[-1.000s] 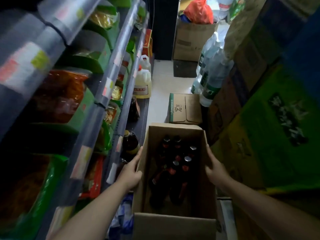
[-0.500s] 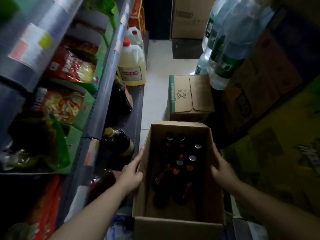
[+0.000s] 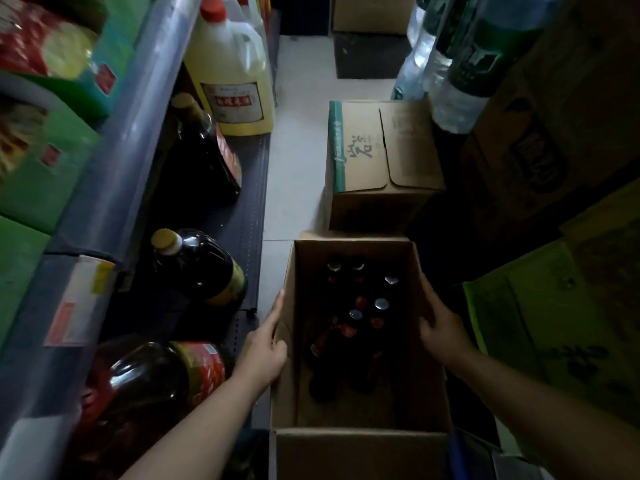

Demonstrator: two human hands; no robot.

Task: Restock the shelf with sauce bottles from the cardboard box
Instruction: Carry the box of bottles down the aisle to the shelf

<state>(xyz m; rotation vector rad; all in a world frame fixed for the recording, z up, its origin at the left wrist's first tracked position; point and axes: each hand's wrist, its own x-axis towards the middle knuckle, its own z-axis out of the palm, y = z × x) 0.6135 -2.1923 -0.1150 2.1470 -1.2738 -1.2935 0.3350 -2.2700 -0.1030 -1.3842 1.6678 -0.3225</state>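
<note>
An open cardboard box (image 3: 349,452) sits low in the aisle in front of me. Inside stand several dark sauce bottles (image 3: 353,327) with silver and red caps, bunched toward the far half. My left hand (image 3: 265,344) grips the box's left wall, fingers over the rim. My right hand (image 3: 440,327) grips the right wall the same way. The dark bottom shelf (image 3: 247,202) runs along the left, beside the box.
On the bottom shelf stand a big yellow oil jug (image 3: 232,71), two dark jugs (image 3: 197,268) and an amber jug (image 3: 156,379). A closed carton (image 3: 381,161) lies just beyond the box. Water bottles (image 3: 457,64) and stacked cartons (image 3: 554,306) crowd the right.
The view has dropped closer to the floor and the bottom shelf. Both hands have kept their hold on the box's side walls; the box stays centred below me.
</note>
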